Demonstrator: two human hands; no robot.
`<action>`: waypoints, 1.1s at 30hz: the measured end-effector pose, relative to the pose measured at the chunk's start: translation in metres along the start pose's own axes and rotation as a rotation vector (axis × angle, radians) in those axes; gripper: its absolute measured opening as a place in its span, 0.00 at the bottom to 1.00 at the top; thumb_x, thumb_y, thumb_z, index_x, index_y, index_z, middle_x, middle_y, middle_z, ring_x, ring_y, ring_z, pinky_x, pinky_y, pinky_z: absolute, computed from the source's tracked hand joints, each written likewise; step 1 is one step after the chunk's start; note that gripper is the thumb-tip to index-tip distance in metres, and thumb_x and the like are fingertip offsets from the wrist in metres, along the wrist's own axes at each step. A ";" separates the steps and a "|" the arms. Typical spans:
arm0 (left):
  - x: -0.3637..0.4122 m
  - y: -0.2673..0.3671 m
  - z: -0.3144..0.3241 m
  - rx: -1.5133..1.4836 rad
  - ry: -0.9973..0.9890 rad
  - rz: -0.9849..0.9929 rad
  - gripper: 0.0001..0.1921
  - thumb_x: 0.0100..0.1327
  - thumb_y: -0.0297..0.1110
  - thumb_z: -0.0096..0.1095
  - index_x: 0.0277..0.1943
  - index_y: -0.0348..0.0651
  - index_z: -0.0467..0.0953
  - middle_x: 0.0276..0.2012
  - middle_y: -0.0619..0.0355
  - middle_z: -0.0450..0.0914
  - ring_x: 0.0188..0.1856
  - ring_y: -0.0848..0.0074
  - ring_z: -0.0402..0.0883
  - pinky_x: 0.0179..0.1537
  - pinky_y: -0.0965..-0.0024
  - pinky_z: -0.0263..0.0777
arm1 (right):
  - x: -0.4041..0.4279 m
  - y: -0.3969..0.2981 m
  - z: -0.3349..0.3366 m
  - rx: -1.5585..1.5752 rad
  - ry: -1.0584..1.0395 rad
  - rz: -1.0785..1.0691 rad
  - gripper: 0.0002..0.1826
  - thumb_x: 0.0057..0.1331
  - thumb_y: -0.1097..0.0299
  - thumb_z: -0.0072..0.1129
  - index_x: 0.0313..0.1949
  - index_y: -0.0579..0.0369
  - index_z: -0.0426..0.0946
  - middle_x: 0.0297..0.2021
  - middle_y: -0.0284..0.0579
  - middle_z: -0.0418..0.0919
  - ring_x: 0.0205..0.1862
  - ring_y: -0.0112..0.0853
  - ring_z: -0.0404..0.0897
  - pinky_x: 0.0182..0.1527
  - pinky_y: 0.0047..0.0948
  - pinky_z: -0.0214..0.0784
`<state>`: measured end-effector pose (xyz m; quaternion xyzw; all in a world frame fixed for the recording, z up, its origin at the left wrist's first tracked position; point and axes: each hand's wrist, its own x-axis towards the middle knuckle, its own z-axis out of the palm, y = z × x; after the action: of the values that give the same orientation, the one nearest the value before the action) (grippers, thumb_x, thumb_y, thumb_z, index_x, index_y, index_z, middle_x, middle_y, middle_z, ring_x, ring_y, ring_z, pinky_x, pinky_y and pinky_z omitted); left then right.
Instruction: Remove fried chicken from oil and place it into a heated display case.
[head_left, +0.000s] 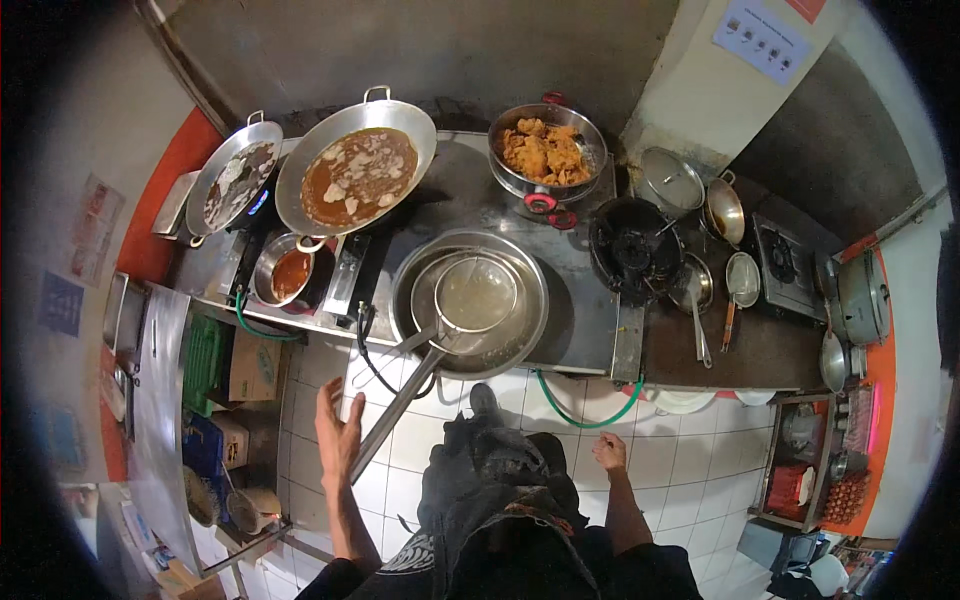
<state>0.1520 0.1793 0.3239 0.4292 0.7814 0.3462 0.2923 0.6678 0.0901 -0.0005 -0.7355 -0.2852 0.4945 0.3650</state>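
Observation:
My left hand (337, 424) is raised with thumb and fingers apart, beside the long metal handle of a strainer, holding nothing. The round mesh strainer (477, 296) and another one under it rest over a wide metal basin (532, 322). Both handles stick out past the counter's front edge towards me. My right hand (610, 452) hangs over the tiled floor with its fingers curled in, and nothing shows in it. Ahead, a large wok (292, 180) holds pieces frying in brown oil. Fried, breaded pieces (546, 154) fill a steel pot with red handles.
A second wok (199, 206) with bubbling oil stands at the left above a blue flame. Below it sits a pan of red sauce (291, 274). A blackened wok (636, 244) and several pans occupy the right side. A green hose (592, 424) loops below the counter edge.

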 end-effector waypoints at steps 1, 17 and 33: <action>0.007 -0.002 0.010 0.003 0.014 0.022 0.26 0.60 0.39 0.60 0.57 0.33 0.63 0.56 0.40 0.68 0.58 0.57 0.67 0.58 0.58 0.60 | 0.005 -0.017 0.011 -0.071 0.029 -0.035 0.10 0.61 0.75 0.53 0.43 0.59 0.73 0.26 0.40 0.75 0.24 0.26 0.74 0.23 0.25 0.68; 0.115 0.049 0.136 -0.482 -0.164 -0.223 0.21 0.61 0.36 0.60 0.53 0.33 0.67 0.45 0.50 0.75 0.47 0.71 0.74 0.45 0.69 0.68 | 0.161 -0.345 0.112 -0.091 0.145 -0.569 0.17 0.68 0.67 0.49 0.54 0.60 0.68 0.44 0.41 0.76 0.42 0.24 0.74 0.44 0.21 0.65; 0.257 0.154 0.392 -1.104 -0.344 -0.672 0.26 0.69 0.47 0.44 0.60 0.35 0.57 0.53 0.50 0.68 0.49 0.66 0.76 0.51 0.63 0.70 | 0.589 -0.666 0.301 -0.660 -0.166 -0.889 0.26 0.67 0.56 0.49 0.57 0.62 0.65 0.50 0.56 0.73 0.51 0.38 0.73 0.54 0.31 0.62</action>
<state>0.4010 0.5777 0.1741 -0.0012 0.5233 0.5119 0.6813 0.5528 1.0068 0.1653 -0.5782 -0.7355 0.2335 0.2649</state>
